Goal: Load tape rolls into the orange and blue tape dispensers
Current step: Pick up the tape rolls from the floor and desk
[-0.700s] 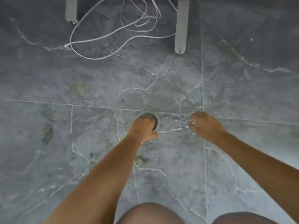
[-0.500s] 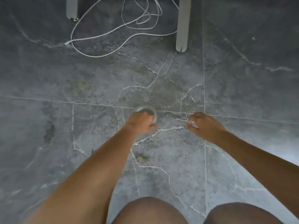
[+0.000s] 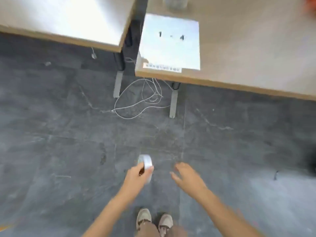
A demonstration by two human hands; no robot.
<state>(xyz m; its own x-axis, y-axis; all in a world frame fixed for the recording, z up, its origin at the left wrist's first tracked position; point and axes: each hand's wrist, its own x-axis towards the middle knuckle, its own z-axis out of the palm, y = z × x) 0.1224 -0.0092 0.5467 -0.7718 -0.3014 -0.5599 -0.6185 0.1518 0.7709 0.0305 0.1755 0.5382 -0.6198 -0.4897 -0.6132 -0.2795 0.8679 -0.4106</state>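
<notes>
My left hand holds a clear tape roll on edge above the dark floor, fingers through its core. My right hand hangs beside it, empty, fingers spread. An orange blur at the top right corner sits on the right table; I cannot tell whether it is the orange dispenser. No blue dispenser is in view.
Two wooden tables stand ahead, the left table and the right table with a white sheet marked "1 - 4". A white cable lies looped on the floor between grey table legs. My shoes show below.
The view rose from close to the floor to standing height, bringing the tables into sight. My left hand lifted the tape roll off the floor. My right hand opened.
</notes>
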